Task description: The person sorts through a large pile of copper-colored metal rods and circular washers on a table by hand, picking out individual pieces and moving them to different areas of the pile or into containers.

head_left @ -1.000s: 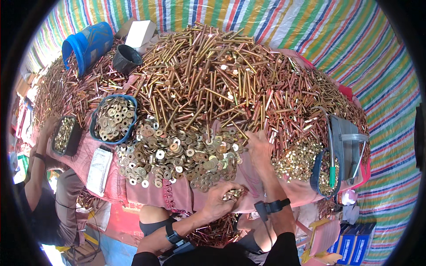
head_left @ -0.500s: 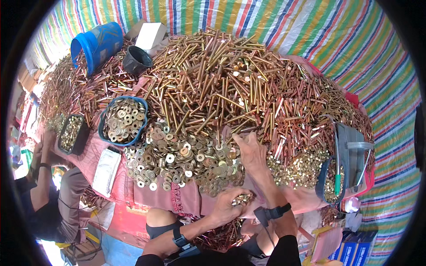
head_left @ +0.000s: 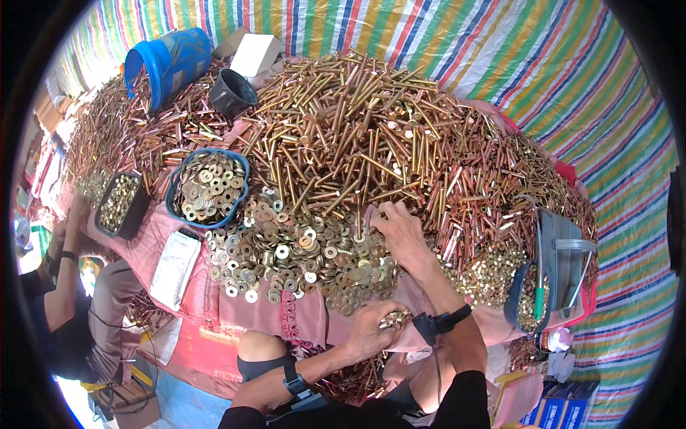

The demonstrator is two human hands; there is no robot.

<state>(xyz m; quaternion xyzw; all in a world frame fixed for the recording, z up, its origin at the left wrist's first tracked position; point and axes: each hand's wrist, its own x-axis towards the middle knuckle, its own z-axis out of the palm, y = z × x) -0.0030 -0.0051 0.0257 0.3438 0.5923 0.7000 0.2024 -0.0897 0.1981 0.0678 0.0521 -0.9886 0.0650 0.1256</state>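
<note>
My left hand is closed around a small handful of gold-coloured nuts, which show at its thumb side near the front edge of the cloth. Farther out, my right hand reaches where the washer pile meets the heap of long gold-coloured bolts. Its fingers are bent and drawn together, pointing left. What lies between the fingertips is too small and hidden to make out. A thin upright bolt stands just left of them. To the right of that forearm lies a pile of small nuts.
Around the heap are a blue-rimmed washer basket, a dark tub of nuts, a blue bucket, a black cup and a grey container. A silver-white packet lies nearer. Another person's arm works at left.
My right hand's fingers have curled in more and the hand has shifted slightly. My left hand still holds its nuts, turned a little. The whole view has moved slightly.
</note>
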